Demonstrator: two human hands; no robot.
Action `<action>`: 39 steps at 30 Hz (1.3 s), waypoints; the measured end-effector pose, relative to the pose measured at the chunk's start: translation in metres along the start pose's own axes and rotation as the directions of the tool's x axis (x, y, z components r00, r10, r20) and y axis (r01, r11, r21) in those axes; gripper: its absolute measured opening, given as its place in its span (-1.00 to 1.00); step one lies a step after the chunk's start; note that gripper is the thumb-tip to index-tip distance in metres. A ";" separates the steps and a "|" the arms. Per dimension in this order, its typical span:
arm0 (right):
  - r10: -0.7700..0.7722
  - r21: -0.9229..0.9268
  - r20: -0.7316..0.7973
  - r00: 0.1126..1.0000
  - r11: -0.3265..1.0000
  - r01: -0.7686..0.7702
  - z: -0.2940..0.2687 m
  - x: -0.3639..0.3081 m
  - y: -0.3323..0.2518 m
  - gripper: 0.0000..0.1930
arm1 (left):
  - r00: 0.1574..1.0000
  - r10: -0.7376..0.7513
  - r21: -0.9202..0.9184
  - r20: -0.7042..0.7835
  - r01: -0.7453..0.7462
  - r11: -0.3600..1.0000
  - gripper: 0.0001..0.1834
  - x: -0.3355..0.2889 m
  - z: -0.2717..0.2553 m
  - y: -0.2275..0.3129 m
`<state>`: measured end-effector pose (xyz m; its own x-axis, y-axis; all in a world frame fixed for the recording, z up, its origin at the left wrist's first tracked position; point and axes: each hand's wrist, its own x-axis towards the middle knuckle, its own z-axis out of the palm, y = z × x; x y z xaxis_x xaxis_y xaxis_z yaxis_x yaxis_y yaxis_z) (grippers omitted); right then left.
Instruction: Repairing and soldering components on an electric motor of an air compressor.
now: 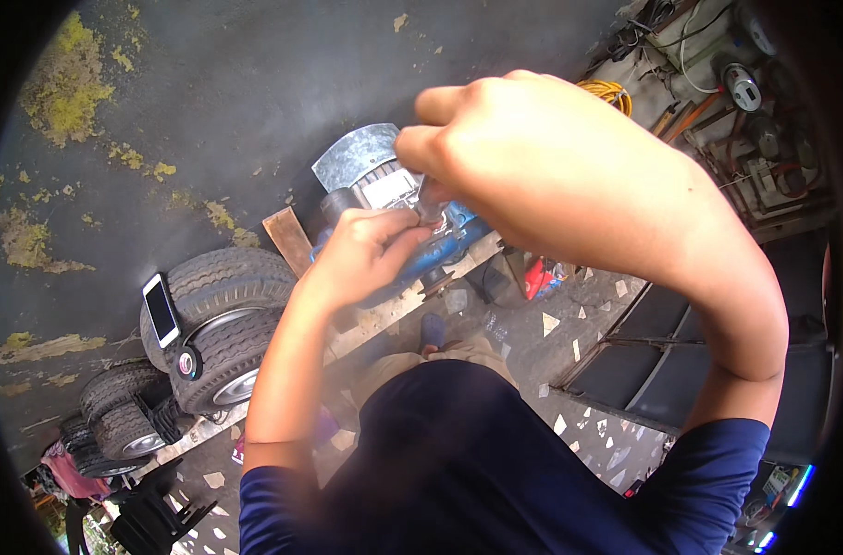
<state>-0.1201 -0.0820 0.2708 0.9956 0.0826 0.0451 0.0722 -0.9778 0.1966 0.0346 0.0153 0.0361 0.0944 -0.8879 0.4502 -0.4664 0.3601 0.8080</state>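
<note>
A blue electric motor (451,231) with a ribbed grey housing lies on the wooden bench (380,322) in front of me. At its far end stands a curved sheet of grey metal (357,157), and a white plate (390,189) shows on the housing. My left hand (359,252) reaches in from the left, thumb and fingers pinched together at the motor's top; what they grip is too small to name. Raised above the motor's right side, my right hand (509,139) is closed, its fingers curled downward. The back of that hand hides whatever it holds.
Tyres (227,282) stand along the left, with a white phone (161,310) and a small round object (188,363) against them. A wooden block (287,239) is beside the motor. Yellow cable (608,94) and tools lie far right. A dark metal frame (644,356) stands at right.
</note>
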 end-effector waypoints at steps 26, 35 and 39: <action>0.342 -0.095 0.633 0.694 0.925 -0.369 -0.018 0.024 -0.019 -0.72 | 0.940 0.163 0.202 -0.300 -0.104 0.974 -0.62 -0.033 -0.003 -0.022; 0.059 -0.064 0.521 0.851 0.997 -0.029 -0.016 0.027 -0.022 -0.83 | 0.836 -0.540 -0.839 -0.094 0.225 0.495 -0.79 -0.108 0.092 0.025; 0.578 0.037 0.651 0.493 0.624 -0.781 -0.009 0.045 -0.018 -0.72 | 0.899 -0.290 -0.822 0.329 0.121 -0.557 -0.63 -0.060 0.096 0.056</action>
<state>-0.0767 -0.0588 0.2780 0.5713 -0.6497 -0.5015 -0.7300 -0.6815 0.0514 -0.0820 0.0608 0.0180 -0.0692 -0.9966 0.0451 0.9939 -0.0728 -0.0826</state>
